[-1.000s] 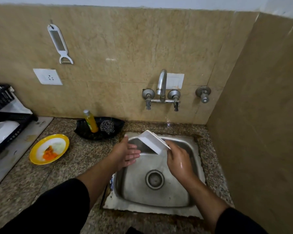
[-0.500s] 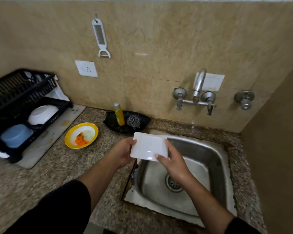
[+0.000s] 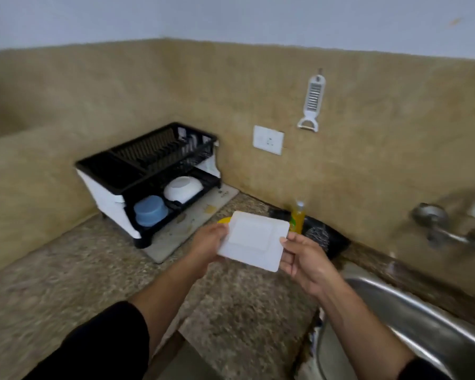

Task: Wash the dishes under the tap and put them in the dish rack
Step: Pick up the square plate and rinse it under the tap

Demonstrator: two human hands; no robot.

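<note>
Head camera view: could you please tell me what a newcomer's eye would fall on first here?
A white square plate sits mid-frame, held at its edges by the left hand and the right hand. Behind it to the left, a black dish rack holds a blue bowl and a white bowl on its lower tier.

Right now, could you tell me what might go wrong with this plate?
The left hand and right hand hold the white square plate by its edges over the granite counter; a wet grip could slip. The dish rack holds a white bowl and a blue container below, which the plate might knock.
</note>
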